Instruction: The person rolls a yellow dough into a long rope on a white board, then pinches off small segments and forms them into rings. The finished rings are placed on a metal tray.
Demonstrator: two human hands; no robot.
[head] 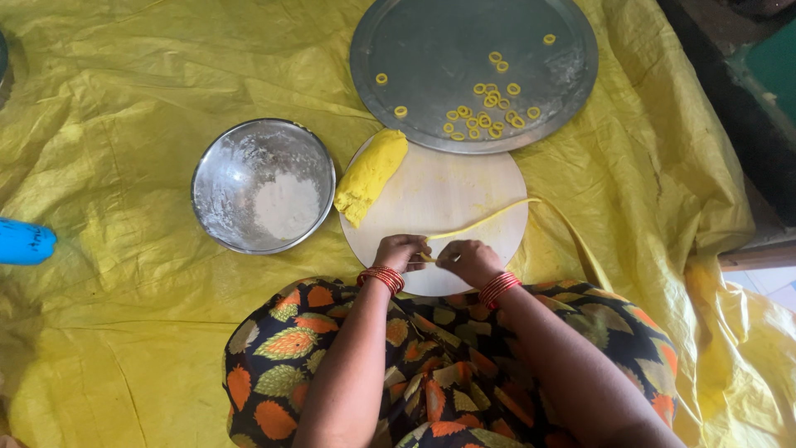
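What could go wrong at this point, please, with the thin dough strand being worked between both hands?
The dough strand runs past the round board onto the yellow sheet, so it may pick up dirt or snap. The dough lump overhangs the board's edge beside the flour bowl and might slide off.

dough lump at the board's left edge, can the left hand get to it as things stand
Probably yes: the left hand sits on the same board as the dough lump, with only bare board between. It is pinching the dough rope, though.

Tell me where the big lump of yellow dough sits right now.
In the head view, the dough lump lies on the left edge of the round wooden board, between the flour bowl and the steel tray.
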